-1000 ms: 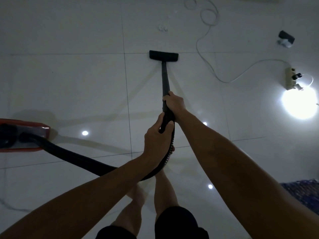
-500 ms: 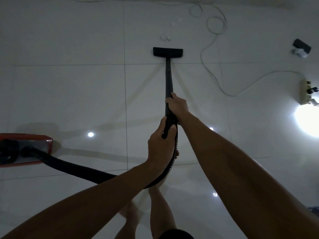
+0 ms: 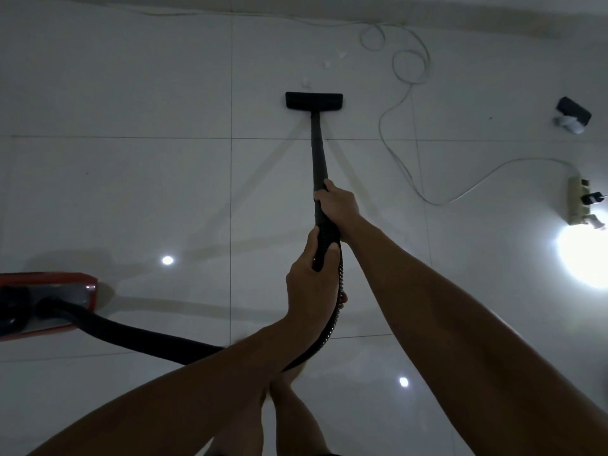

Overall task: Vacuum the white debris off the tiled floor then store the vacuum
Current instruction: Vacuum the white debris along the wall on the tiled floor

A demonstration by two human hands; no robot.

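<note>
At nine o'clock sits the red canister vacuum (image 3: 46, 302). My left hand (image 3: 309, 291) wraps the black ribbed hose (image 3: 148, 337), my right hand (image 3: 337, 204) the black wand (image 3: 318, 153), steering the flat floor head (image 3: 314, 100) toward white crumbs of debris (image 3: 306, 83) at twelve.

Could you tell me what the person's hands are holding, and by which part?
Both grip the vacuum wand: right hand on the tube's lower end, left hand at the hose cuff.
</note>
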